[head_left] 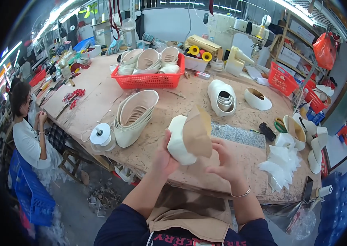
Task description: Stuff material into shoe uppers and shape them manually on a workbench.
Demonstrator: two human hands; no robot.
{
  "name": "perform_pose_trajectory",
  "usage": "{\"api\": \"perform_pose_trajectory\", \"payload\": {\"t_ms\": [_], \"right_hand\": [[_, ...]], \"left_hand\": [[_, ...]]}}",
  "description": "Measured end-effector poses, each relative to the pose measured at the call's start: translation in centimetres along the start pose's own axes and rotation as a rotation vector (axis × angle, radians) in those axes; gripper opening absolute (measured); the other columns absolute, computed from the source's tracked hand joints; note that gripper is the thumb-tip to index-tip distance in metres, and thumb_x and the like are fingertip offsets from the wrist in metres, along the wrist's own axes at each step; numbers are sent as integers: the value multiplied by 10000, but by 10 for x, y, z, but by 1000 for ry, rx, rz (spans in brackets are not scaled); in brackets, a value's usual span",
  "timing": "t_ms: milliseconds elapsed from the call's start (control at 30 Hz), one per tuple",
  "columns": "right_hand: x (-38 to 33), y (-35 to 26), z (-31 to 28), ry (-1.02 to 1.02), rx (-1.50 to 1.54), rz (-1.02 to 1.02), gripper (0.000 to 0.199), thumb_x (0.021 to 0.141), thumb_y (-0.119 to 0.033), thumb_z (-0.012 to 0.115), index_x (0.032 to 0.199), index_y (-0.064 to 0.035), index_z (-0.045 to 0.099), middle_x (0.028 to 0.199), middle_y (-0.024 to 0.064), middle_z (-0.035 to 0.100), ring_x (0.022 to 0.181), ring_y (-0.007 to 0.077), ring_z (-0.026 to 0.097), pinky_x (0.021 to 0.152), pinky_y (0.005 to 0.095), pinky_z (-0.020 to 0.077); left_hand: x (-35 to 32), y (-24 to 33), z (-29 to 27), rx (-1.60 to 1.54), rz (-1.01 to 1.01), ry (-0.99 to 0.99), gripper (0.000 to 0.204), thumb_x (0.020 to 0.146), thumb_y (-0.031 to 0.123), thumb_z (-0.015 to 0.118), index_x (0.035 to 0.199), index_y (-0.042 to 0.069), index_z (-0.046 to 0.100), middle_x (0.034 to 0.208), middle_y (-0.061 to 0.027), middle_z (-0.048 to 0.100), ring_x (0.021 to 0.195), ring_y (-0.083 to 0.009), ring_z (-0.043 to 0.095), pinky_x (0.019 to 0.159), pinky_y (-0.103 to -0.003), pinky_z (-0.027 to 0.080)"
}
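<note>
My left hand [164, 156] grips a cream shoe upper [178, 139] from its left side, holding it above the near edge of the wooden worktable [99, 88]. A tan lining flap [197, 130] stands up from the piece. My right hand [225, 162] is just to its right, fingers curled at the flap's lower edge; whether they pinch it is unclear. A stack of nested cream uppers [134, 117] lies on the table to the left.
A red basket [151, 78] of uppers sits at the back centre, another red basket [282, 78] at the right. White thread spool [100, 135], grey stone slab [239, 135], white paper pieces [280, 162], more uppers [222, 96]. A seated person [27, 131] works at the left.
</note>
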State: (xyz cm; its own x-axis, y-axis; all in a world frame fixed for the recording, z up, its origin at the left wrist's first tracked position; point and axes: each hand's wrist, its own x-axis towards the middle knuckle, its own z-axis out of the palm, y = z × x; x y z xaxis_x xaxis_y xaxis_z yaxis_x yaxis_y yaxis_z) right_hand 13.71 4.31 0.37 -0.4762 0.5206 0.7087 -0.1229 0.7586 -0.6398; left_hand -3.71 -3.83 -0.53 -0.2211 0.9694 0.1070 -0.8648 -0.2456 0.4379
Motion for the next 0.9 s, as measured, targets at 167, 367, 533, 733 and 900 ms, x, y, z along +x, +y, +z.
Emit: {"api": "perform_pose_trajectory", "payload": {"t_ms": [167, 367, 533, 733, 900], "right_hand": [[-10, 9, -16, -123, 217, 263, 125, 829, -102, 682, 923, -28, 645, 898, 12, 635, 816, 157, 617, 727, 282, 487], [13, -24, -40, -319, 593, 427, 131, 852, -66, 661, 969, -8, 647, 893, -5, 630, 851, 86, 587, 785, 244, 482], [27, -47, -36, -398, 714, 452, 241, 839, -75, 679, 1052, 28, 639, 996, 19, 648, 911, 100, 585, 831, 270, 478], [-20, -47, -43, -206, 813, 523, 193, 797, -38, 698, 973, 27, 651, 972, 54, 655, 878, 110, 601, 770, 282, 505], [-5, -43, -61, -236, 785, 523, 253, 816, -106, 703, 1025, 25, 648, 999, 61, 661, 913, 121, 603, 788, 280, 494]], "left_hand": [[-7, 13, 12, -117, -29, 45, 517, 982, 419, 388, 1329, 37, 421, 1308, -123, 511, 1206, -264, 489, 1028, -437, 386], [-10, 12, 28, 82, 65, 37, 508, 986, 424, 382, 1237, -5, 490, 1220, -122, 562, 1144, -245, 530, 993, -407, 413], [-10, 5, 47, 167, 95, -53, 478, 973, 410, 440, 1168, -18, 520, 1131, -123, 593, 1036, -222, 590, 892, -377, 485], [-17, -1, 46, 309, 71, 7, 388, 957, 349, 500, 1115, 0, 564, 1031, -107, 637, 930, -200, 634, 812, -329, 516], [1, -10, 31, 928, 413, -422, 207, 924, 202, 578, 971, 13, 644, 909, -46, 652, 771, -103, 601, 645, -251, 478]]}}
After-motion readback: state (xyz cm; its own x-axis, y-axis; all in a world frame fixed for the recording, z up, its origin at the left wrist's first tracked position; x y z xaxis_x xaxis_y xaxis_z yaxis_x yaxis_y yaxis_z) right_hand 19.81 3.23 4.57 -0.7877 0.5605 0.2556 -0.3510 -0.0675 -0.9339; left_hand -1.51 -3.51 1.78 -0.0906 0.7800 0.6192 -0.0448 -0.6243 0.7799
